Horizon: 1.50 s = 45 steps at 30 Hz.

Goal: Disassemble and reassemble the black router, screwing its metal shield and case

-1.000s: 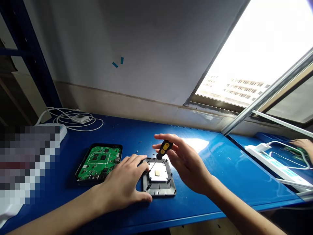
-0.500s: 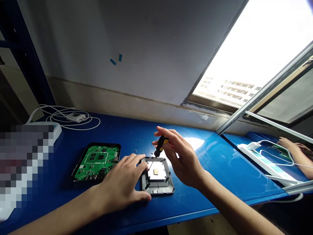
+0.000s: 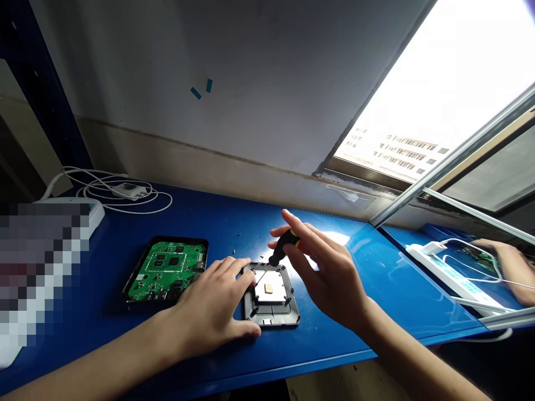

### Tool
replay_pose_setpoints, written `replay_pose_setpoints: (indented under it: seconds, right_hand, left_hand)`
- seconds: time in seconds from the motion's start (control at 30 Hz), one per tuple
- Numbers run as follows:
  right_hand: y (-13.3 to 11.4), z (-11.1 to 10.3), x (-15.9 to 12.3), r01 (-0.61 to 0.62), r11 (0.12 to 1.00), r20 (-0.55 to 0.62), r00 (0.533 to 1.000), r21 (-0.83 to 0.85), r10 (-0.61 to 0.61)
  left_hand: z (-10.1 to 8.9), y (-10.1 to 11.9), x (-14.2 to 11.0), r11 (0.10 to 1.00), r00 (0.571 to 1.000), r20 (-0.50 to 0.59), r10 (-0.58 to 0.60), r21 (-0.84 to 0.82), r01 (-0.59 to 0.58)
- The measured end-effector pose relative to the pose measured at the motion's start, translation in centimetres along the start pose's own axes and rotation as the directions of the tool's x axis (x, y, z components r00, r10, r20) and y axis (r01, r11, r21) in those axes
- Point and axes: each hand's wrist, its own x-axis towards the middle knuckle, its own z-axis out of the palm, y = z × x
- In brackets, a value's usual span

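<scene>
My right hand [image 3: 328, 273] grips a black-and-yellow screwdriver [image 3: 283, 248], its handle between thumb and fingers and its shaft slanting down to the left. The tip is at the upper-left corner of a silvery metal plate [image 3: 276, 287] with a beige pad in its middle. That plate sits inside a dark plastic cover [image 3: 276, 320] lying flat on the table. Against the cover's left side, my left hand [image 3: 213, 301] holds it, fingertips at the upper-left corner and thumb near the lower-left one. A green circuit board [image 3: 167, 270] in a black case lies left of that hand.
Small screws [image 3: 233, 252] lie on the blue table [image 3: 213, 214] behind the cover. White cable with an adapter [image 3: 131, 191] is coiled at the back left. At right stand a metal frame [image 3: 401, 199], a white power strip [image 3: 455, 278] and another person's arm [image 3: 516, 273].
The screwdriver handle has turned in my right hand, showing less yellow, and its fingers have shifted. My left hand and the cover stay together. The camera view has shifted slightly.
</scene>
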Motion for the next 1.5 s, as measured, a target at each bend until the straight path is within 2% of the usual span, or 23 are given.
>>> replay_pose_setpoints:
  seconds: [0.1,0.17,0.37,0.43,0.6,0.8,0.93,1.03,1.23,1.4,1.5]
  right_hand:
    - [-0.1,0.2,0.5,-0.011,0.991,-0.063,0.998,-0.133,0.003]
    - [-0.1,0.3,0.7,-0.015,0.988,-0.070,0.998,-0.157,0.004]
    - [-0.3,-0.2,0.3,-0.012,1.000,0.050,0.999,-0.029,0.014]
    - [-0.3,-0.3,0.3,-0.023,0.999,0.034,0.999,-0.038,0.025]
    - [0.0,0.5,0.7,-0.033,0.995,-0.098,0.995,-0.098,0.024]
    - [-0.5,0.1,0.6,-0.001,1.000,0.013,1.000,-0.007,0.001]
    - [-0.2,0.1,1.0,-0.076,0.997,-0.029,0.997,-0.029,0.075]
    - [-0.2,0.5,1.3,-0.072,0.997,-0.068,0.995,-0.038,0.070]
    - [-0.7,0.6,0.5,-0.108,0.986,-0.001,0.994,0.127,0.109]
    - [0.1,1.1,0.2,-0.049,0.998,-0.159,0.986,0.039,0.055]
    - [0.3,1.4,0.2,-0.005,0.999,-0.170,0.985,0.032,0.011]
  left_hand:
    - [0.0,0.0,0.0,1.000,1.000,-0.005,0.000,-0.009,0.000]
    - [0.1,-0.1,0.0,1.000,1.000,-0.019,0.001,-0.013,-0.001]
    - [0.1,0.0,-0.1,0.999,0.998,-0.044,0.044,0.017,-0.044]
    - [0.0,0.0,-0.1,0.999,0.998,-0.039,0.046,0.024,-0.045]
    - [0.0,-0.1,-0.1,0.999,0.999,-0.026,0.031,0.040,-0.029]
    - [0.1,0.1,-0.2,0.997,0.999,-0.015,0.042,0.070,-0.040]
    - [-0.1,0.1,-0.2,0.997,1.000,-0.011,0.029,0.066,-0.028]
    - [-0.2,0.2,-0.2,0.997,1.000,-0.001,0.027,0.072,-0.027]
    - [-0.1,0.3,0.0,0.996,1.000,0.019,0.022,0.089,-0.024]
    - [-0.2,0.2,-0.1,0.998,1.000,0.011,0.016,0.059,-0.017]
    - [-0.2,0.3,-0.2,0.998,1.000,-0.014,0.024,0.052,-0.024]
